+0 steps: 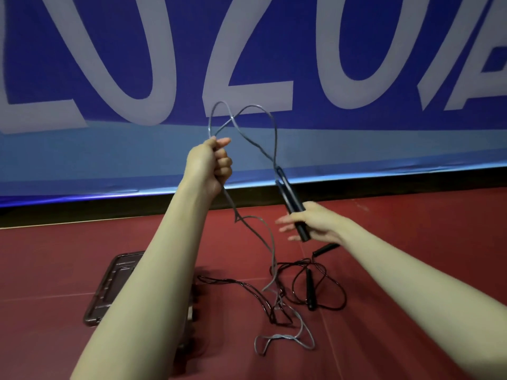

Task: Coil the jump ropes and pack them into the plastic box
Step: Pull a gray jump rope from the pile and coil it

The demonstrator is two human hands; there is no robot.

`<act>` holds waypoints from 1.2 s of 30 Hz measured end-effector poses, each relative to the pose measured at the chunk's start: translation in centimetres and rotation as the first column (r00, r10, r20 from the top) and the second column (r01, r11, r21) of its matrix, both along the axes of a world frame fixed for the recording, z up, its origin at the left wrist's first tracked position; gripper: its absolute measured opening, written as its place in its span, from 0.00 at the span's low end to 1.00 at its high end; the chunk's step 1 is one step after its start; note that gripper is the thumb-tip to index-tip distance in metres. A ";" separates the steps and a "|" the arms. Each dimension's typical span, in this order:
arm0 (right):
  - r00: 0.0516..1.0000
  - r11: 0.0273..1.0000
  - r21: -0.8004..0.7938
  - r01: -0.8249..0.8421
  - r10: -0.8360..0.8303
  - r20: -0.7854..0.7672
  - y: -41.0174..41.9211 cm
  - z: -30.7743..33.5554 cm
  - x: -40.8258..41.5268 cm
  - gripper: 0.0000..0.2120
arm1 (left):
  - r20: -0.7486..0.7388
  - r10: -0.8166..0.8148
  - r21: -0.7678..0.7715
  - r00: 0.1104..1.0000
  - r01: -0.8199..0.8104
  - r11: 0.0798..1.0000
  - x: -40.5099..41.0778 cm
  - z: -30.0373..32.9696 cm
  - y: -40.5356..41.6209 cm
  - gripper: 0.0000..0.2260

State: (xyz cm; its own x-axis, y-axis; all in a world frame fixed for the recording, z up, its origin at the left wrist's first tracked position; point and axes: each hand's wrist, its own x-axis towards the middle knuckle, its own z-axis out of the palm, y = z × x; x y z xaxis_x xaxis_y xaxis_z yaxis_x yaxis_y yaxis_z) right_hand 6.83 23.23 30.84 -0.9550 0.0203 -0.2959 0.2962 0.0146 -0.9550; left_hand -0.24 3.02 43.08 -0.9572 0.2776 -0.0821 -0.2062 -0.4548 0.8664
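My left hand (212, 164) is raised and grips the grey cord of a jump rope (248, 138), which loops above my fist and trails down to the floor. My right hand (315, 224) holds that rope's two dark handles (292, 204) together, thumb over them and fingers stretched out. A second, black jump rope (310, 289) lies tangled on the red floor below, one handle among its loops and another near my right wrist. The dark plastic box (109, 292) sits on the floor at lower left, mostly hidden behind my left forearm.
A blue banner (329, 64) with large pale letters hangs along the wall just beyond the ropes, above a black baseboard strip. The red mat floor (411, 220) stretches out to the right and left.
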 end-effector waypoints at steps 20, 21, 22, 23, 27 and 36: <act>0.926 0.827 -0.548 0.126 -0.297 -0.234 -2.3 8.0 -1.0 0.15 | 0.181 -0.298 -0.767 0.937 0.324 0.555 0.5 -13.5 -1.2 0.12; 0.924 0.803 -0.583 0.124 -0.308 -0.228 -2.3 8.5 -0.9 0.15 | 0.174 -0.419 -0.803 0.891 0.375 0.463 0.9 -13.8 -0.3 0.16; 0.923 0.780 -0.614 0.121 -0.316 -0.220 -2.4 9.0 -0.9 0.15 | 0.151 -0.525 -0.834 0.838 0.393 0.387 1.2 -14.1 0.6 0.20; 0.922 0.754 -0.647 0.116 -0.324 -0.212 -2.4 9.4 -0.8 0.15 | 0.120 -0.602 -0.852 0.789 0.393 0.346 1.6 -14.1 1.8 0.25; 0.903 0.668 -0.734 0.125 -0.382 -0.194 -2.2 10.9 -0.4 0.14 | -0.086 -0.616 -0.798 0.783 0.316 0.513 3.0 -15.4 5.7 0.26; 0.872 0.592 -0.795 0.133 -0.451 -0.189 -0.9 12.5 0.3 0.10 | 0.106 -0.587 -0.915 0.802 0.310 0.259 2.7 -20.3 5.0 0.11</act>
State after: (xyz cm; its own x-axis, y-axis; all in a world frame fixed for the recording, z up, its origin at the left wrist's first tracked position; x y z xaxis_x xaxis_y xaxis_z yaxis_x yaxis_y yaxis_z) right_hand 7.13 22.37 43.32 -0.9694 0.2453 -0.0056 -0.1895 -0.7629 -0.6181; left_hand 2.48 8.05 22.77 -0.7237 0.5709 -0.3878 0.1349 0.6680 0.7318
